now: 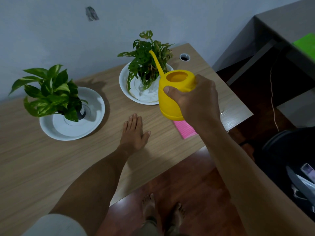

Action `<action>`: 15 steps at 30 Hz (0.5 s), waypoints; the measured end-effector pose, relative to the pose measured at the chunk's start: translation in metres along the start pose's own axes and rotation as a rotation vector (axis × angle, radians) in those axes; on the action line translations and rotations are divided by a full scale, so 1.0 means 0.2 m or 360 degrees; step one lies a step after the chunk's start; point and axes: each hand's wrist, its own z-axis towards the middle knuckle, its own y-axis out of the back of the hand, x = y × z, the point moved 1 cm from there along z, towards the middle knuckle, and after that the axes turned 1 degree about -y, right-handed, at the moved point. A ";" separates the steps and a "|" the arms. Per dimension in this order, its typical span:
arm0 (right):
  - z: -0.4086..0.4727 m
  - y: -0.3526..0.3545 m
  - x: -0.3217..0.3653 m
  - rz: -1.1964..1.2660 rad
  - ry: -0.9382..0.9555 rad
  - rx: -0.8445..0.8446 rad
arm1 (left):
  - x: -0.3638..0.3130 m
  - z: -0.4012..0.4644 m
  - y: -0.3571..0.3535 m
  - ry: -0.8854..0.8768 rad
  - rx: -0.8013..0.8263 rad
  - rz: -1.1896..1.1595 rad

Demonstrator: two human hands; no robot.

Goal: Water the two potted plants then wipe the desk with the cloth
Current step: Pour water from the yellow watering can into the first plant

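My right hand (197,97) grips a yellow watering can (170,97) held above the desk, its long spout reaching up into the leaves of the right potted plant (148,62). That plant stands in a white saucer (131,92). The left potted plant (49,92), with variegated leaves, sits in its own white saucer (92,123). My left hand (134,132) lies flat on the wooden desk (51,159), fingers apart, between the two saucers. A pink cloth (185,129) lies on the desk, partly hidden under my right forearm and the can.
A round cable hole (184,57) is in the desk's far right corner. The desk's right and front edges drop to a red-brown floor (187,181) where bare feet stand. A dark chair (289,159) and a second desk (272,40) are on the right.
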 end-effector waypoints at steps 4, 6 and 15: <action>0.00 0.03 -0.03 -0.0034 -0.0041 -0.0019 | 0.00 0.01 0.01 0.0018 0.0028 0.0020; 0.01 0.04 -0.05 -0.0048 -0.0067 -0.0034 | -0.01 0.01 0.01 0.0018 0.0053 0.0033; 0.09 0.05 -0.04 -0.0044 -0.0115 -0.0078 | 0.01 0.01 0.00 -0.0003 0.0054 0.0041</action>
